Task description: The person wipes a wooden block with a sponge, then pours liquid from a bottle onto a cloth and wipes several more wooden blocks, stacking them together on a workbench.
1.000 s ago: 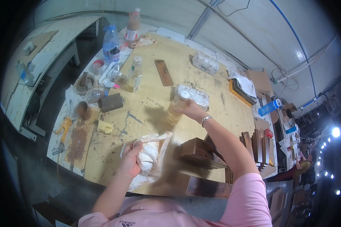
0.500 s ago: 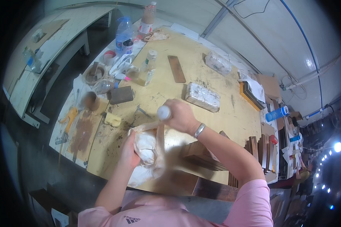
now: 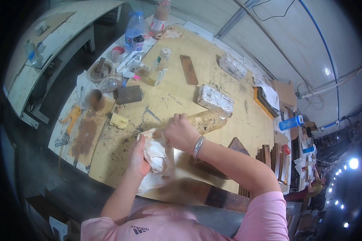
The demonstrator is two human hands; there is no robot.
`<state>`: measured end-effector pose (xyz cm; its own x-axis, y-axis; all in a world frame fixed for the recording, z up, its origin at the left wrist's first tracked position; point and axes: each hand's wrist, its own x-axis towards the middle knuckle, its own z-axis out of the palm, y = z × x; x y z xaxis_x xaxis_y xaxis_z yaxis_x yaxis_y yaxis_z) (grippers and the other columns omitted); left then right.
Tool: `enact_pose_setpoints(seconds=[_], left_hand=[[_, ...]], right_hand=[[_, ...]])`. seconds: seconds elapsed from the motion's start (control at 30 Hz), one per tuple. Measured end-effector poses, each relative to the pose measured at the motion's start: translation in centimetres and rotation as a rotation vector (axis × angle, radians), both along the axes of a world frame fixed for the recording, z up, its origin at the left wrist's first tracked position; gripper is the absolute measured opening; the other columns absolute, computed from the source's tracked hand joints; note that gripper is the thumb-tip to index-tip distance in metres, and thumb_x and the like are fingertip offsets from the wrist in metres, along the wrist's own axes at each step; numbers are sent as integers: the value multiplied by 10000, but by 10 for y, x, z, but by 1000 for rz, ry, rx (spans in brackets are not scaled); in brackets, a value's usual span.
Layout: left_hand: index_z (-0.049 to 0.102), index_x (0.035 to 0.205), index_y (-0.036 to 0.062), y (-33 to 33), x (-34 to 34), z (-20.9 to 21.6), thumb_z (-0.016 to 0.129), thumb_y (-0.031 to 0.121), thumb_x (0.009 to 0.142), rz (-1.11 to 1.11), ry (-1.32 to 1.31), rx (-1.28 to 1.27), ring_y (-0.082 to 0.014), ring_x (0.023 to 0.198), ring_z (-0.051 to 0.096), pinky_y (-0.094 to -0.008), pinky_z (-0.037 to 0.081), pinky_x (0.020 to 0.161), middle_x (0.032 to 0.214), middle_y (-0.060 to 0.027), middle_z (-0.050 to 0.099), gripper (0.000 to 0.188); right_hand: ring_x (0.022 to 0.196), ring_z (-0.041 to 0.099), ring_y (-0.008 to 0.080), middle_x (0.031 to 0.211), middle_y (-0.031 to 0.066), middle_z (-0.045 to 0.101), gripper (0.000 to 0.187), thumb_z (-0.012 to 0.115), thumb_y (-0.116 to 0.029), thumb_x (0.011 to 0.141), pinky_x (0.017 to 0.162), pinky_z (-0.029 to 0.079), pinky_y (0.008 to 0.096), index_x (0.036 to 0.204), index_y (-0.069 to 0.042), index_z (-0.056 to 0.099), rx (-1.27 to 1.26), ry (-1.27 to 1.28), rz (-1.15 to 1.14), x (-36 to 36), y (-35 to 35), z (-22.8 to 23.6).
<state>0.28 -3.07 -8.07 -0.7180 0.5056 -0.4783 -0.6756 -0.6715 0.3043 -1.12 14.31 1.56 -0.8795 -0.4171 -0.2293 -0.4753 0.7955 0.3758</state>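
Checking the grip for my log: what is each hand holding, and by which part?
Right hand: the clear bottle, tipped, by its neck end. Left hand: the white cloth, by its left side.

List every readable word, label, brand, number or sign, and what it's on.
Pink shirt: dark chest lettering with a striped emblem; legible, but I don't copy brands.
White-capped bottle: printed label, too small to read.
Back bottle: red-and-white label, too small to read.
White cup: coloured print, too small to read.
Blue bottle: pale marking, too blurred to read.
Tilted clear bottle in the right hand: no text I can make out.
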Motion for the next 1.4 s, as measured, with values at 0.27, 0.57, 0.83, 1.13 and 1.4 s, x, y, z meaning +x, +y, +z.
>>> enact_pose_setpoints(seconds=[0.27, 0.57, 0.83, 1.13, 1.4], left_hand=[[536, 1281, -8, -5, 3, 8, 465, 298, 1046, -12, 62, 38, -251, 1133, 615, -415, 502, 974, 1243, -125, 618, 392], [462, 1378, -17, -28, -2, 32, 438, 368, 1041, 10, 127, 92, -312, 1266, 534, -473, 409, 1083, 1372, -168, 549, 513], [518, 1310, -27, -25, 15, 39, 469, 298, 1040, -86, 97, 55, -280, 1148, 620, -432, 497, 994, 1273, -155, 611, 425], [496, 1327, -44, -6, 35, 8, 473, 339, 1035, -168, 82, 40, -306, 1193, 597, -455, 480, 1025, 1301, -180, 594, 481], [554, 1237, -30, 18, 30, 14, 488, 231, 1030, -242, 37, 56, -268, 1094, 648, -425, 525, 960, 1207, -153, 636, 340]], right_hand=[[819, 615, 279, 827, 99, 687, 191, 659, -291, 765, 722, 462, 434, 794, -112, 720, -40, -119, -67, -3, -1, 8], [905, 664, 208, 986, 92, 699, 266, 757, -131, 739, 801, 523, 360, 973, -23, 691, -1107, 131, -667, -25, 23, 12], [1069, 621, 189, 1158, 123, 666, 530, 803, -214, 806, 936, 476, 317, 1239, 17, 602, -1430, -16, -878, -27, 81, 0], [1339, 445, 375, 1422, 282, 466, 951, 873, -308, 666, 1130, 350, 402, 1406, 85, 423, -494, -79, -818, 130, 116, 114], [1127, 625, 351, 1179, 264, 644, 697, 820, -163, 642, 993, 470, 382, 1243, 93, 577, -705, -56, -929, 162, 117, 105]])
